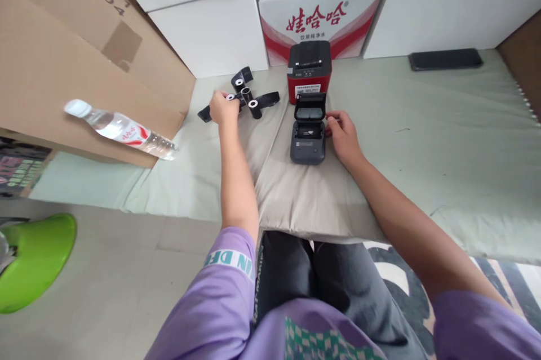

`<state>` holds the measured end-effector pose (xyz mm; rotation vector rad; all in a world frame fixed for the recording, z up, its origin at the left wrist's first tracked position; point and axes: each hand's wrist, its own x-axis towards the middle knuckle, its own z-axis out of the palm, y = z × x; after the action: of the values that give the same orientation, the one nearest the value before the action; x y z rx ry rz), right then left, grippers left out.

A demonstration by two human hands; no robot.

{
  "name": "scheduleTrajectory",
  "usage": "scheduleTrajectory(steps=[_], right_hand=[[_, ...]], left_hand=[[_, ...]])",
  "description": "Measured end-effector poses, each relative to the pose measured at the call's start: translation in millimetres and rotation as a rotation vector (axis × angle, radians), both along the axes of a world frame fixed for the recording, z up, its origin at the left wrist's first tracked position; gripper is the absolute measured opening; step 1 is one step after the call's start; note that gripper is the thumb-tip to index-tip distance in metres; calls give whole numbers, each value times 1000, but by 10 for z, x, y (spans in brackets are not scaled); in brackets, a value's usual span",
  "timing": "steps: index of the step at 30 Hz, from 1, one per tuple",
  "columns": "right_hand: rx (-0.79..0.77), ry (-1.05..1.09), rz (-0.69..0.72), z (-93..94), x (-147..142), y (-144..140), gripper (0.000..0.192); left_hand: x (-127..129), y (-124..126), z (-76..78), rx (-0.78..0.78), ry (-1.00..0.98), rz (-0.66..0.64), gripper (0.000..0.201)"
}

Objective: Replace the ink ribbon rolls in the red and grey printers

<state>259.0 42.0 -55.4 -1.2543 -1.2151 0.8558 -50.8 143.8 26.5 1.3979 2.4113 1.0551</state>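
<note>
A small grey printer lies on a beige cushion, its lid tipped up and the paper bay open. This printer serves as the landmark. The right hand rests just to its right, fingers curled against the printer's side edge, touching it; whether they grip the casing cannot be told. To the printer's left and a little farther back, the left hand is closed around one end of a cluster of black ribbon rolls with white cores, which lie on the pale green mat with black strips trailing out from them. Directly behind the grey printer stands a red and black printer, upright and just apart from the raised lid. Behind that one sits a white carton with red lettering, flanked by plain white boxes. Well to the printer's right, at the back of the mat, lies a dark flat phone. Far to its left, a clear water bottle lies on its side against a leaning sheet of cardboard. Near the person's side, far left of the printer, a green stool stands on the floor.
</note>
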Motion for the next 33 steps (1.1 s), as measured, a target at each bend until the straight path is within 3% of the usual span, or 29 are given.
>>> scheduleTrajectory(steps=[4, 7, 9, 11, 15, 19, 23, 27, 29, 33], right_hand=[[-3, -9, 8, -20, 0, 13, 46], [-4, -12, 9, -31, 1, 24, 48], [2, -5, 2, -32, 1, 27, 48], [9, 6, -6, -30, -1, 26, 49], [18, 11, -10, -31, -8, 26, 51], [21, -22, 2, -36, -7, 26, 52], [19, -48, 4, -32, 0, 20, 53], [28, -49, -4, -25, 7, 5, 52], [34, -63, -5, -26, 10, 0, 51], [36, -72, 4, -44, 18, 8, 47]], left_hand=[[-30, -41, 415, 285, -158, -33, 26], [59, -252, 781, 381, -297, -183, 20], [184, -450, 960, 425, -305, -421, 21], [355, -630, 1063, 282, -245, -636, 20], [770, -812, 1093, -79, -108, -982, 25], [1109, -826, 1031, -230, 78, -1212, 47], [1234, -796, 928, -183, 95, -1202, 36], [1212, -751, 834, -210, -46, -1013, 16], [1189, -752, 833, -213, -90, -964, 16], [1180, -830, 941, -204, 78, -1063, 32]])
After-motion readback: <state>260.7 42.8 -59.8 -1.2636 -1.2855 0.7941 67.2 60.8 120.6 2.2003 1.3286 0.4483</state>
